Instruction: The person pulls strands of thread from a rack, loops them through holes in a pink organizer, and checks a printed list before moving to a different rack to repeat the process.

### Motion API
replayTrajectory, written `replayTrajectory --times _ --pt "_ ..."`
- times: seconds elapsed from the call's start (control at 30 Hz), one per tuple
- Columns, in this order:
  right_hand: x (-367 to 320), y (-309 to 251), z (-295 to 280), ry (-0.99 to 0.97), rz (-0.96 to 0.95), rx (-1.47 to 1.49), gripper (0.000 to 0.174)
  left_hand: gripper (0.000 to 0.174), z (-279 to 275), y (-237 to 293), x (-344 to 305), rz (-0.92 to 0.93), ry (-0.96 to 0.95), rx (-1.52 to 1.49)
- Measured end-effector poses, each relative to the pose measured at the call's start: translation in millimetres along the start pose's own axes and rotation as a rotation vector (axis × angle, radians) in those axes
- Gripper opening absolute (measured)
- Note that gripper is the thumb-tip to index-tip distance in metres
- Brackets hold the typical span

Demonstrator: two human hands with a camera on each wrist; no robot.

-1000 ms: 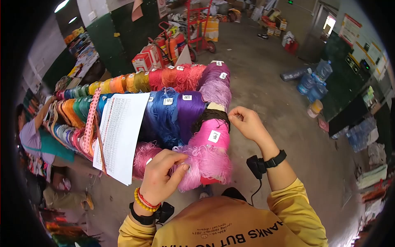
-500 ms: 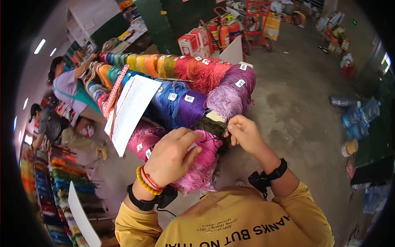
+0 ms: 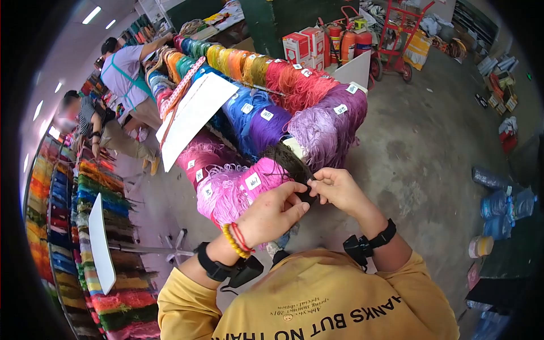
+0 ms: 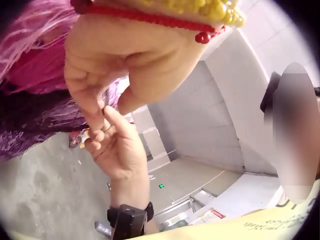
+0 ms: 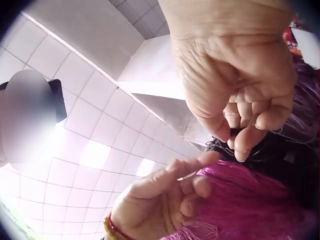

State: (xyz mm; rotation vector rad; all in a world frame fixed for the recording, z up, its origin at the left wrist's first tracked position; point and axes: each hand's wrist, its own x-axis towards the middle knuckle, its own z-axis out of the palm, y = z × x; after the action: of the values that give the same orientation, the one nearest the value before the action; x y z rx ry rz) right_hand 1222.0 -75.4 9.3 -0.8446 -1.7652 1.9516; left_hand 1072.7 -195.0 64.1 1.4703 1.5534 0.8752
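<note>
A dark brown-black skein hangs between labelled pink yarn and lilac yarn at the rack's near end. My right hand pinches a bit of dark strand between thumb and forefinger, clearest in the right wrist view, where the hand is above the dark yarn. My left hand is beside it, fingers bent loosely and thumb apart, over the pink yarn's edge. In the left wrist view, the left hand is close to the right fingertips; whether it touches the strand, I cannot tell.
White paper sheets lie over the rack's colourful skeins. Two people stand at the left, one in a teal apron. Fire extinguishers and a red hand truck stand behind; water bottles are at the right. More yarn racks fill the lower left.
The head view has turned, so the rack lies differently and more of the left side shows. My left hand has moved right, off the pink yarn's front, towards my right hand at the dark skein.
</note>
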Motion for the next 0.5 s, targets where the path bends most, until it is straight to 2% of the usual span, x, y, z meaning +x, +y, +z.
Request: replayTrajectory --times 0.13,0.23,0.37,0.4,0.5 --pt "-12.3 -4.6 -4.3 -0.032 -0.029 0.051 0.016 0.045 22.1 -5.4 1.6 -0.228 0.088 -0.246" --pt "-19.4 -4.0 -5.0 -0.016 -0.021 0.034 0.015 0.04 30.5 -15.3 10.7 -0.298 0.088 -0.468" --pt "-20.6 10.5 -8.0 -0.037 -0.05 0.007 0.015 0.035 43.6 -24.8 24.9 -0.258 0.135 -0.751" --pt "-21.5 12.5 -8.3 -0.043 -0.059 0.006 0.015 0.025 49.0 -25.3 27.1 -0.213 0.185 -0.844" --pt "-26.2 12.6 -5.8 0.003 -0.064 -0.045 0.014 0.015 55.7 -36.6 31.5 -0.221 0.251 -0.869"
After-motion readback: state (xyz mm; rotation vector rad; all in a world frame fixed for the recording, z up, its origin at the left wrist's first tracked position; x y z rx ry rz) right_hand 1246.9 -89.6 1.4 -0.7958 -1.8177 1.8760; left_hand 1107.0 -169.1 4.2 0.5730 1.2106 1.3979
